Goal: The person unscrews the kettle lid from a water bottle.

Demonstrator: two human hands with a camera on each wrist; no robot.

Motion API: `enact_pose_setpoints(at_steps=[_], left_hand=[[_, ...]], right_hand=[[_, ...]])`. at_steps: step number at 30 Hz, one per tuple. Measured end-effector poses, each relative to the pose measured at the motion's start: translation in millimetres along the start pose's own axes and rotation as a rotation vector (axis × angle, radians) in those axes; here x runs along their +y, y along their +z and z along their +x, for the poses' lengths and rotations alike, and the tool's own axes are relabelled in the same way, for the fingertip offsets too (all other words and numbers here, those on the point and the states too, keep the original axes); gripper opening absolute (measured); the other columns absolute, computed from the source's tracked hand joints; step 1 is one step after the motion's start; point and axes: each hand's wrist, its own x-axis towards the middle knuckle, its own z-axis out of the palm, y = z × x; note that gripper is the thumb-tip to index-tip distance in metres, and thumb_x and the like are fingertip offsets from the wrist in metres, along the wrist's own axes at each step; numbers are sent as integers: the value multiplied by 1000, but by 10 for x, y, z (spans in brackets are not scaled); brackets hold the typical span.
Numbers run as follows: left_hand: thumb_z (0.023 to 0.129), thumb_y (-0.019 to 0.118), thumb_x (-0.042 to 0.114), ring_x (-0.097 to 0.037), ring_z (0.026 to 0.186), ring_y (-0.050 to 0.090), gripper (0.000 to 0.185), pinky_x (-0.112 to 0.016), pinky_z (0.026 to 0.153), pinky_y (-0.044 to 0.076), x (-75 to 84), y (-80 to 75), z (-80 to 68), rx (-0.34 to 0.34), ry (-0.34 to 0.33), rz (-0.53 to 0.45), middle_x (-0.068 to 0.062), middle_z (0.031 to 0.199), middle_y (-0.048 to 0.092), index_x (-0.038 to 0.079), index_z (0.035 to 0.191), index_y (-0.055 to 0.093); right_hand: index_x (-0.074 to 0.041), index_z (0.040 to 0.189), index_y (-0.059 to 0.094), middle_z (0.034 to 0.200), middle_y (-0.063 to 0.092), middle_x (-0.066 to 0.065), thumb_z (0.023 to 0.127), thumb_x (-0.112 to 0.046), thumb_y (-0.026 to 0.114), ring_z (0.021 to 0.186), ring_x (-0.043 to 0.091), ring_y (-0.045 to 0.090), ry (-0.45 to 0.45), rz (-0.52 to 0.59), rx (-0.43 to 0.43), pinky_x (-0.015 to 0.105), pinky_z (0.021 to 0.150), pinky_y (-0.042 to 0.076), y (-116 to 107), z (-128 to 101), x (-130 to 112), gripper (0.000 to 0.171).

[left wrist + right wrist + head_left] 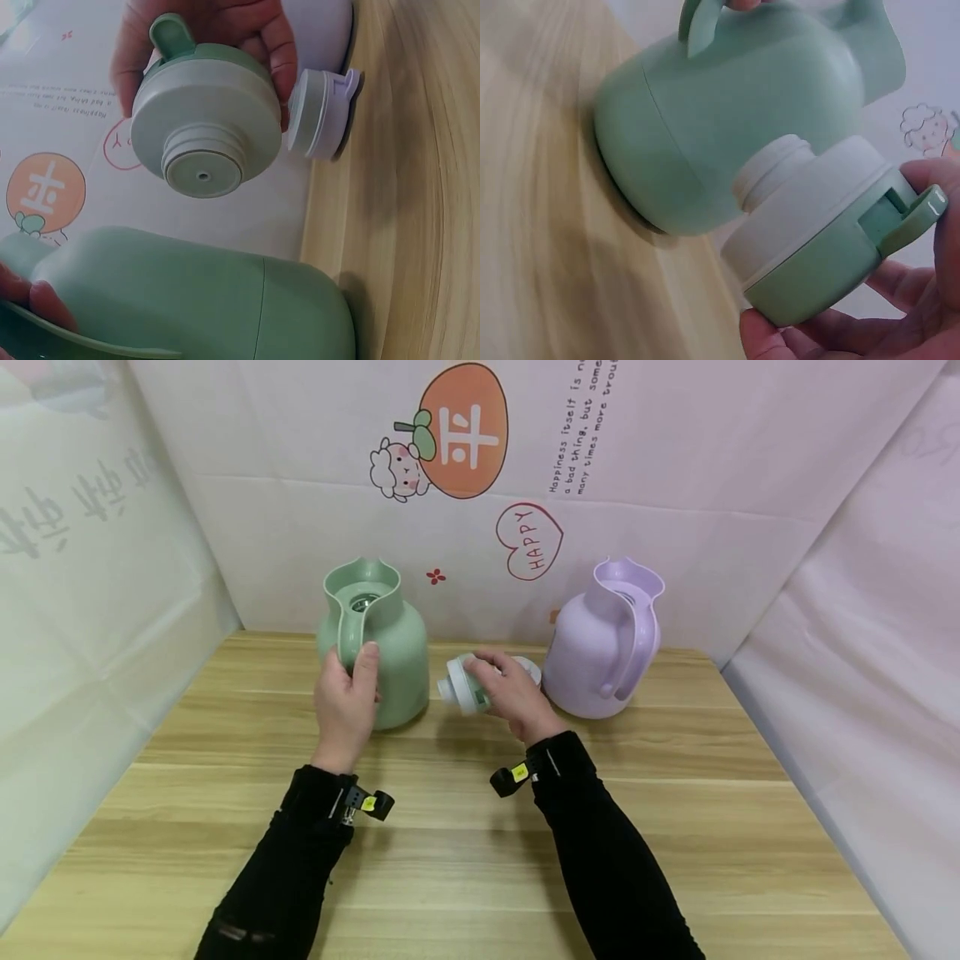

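The left hand (343, 697) grasps the handle of the green thermos jug (375, 647), which stands open-mouthed on the wooden table (480, 827). At its 3 o'clock, the right hand (513, 693) clasps the green stopper lid (465, 687), already off and held above the table.

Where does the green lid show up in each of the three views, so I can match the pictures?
Head: the green lid sits centre frame, held by the right hand between the two jugs.
Left wrist: upper centre, its threaded underside facing the camera.
Right wrist: lower right, seen side-on, plug pointing up-left.
Shared landmark: the green jug, left of the lid in the head view, along the bottom in the left wrist view, upper centre in the right wrist view.
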Motion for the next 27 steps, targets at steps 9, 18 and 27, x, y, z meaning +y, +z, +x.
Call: enact_pose_setpoints(at_steps=[9, 18, 27], left_hand=[[108, 53, 45, -16, 62, 55, 32, -27, 61, 48, -90, -56, 115, -15, -9, 4, -1, 71, 50, 14, 96, 52], [107, 51, 50, -19, 62, 55, 38, -30, 61, 47, -118, -73, 198, -32, -9, 15, -2, 70, 50, 14, 96, 52], [107, 52, 49, -18, 61, 54, 37, -30, 60, 45, -161, -63, 259, -27, -11, 8, 0, 69, 50, 14, 95, 51]], right_hand=[[-16, 139, 58, 123, 58, 10, 103, -47, 56, 105, 23, 60, 105, 301, -15, 52, 100, 51, 135, 151, 206, 47], [-13, 141, 57, 140, 55, 15, 107, -45, 48, 128, 27, 57, 199, 764, -154, 52, 121, 35, 267, 210, 328, 47], [-12, 154, 46, 159, 41, 20, 108, -35, 37, 149, 32, 39, 259, 991, -150, 54, 126, 24, 352, 277, 427, 52]])
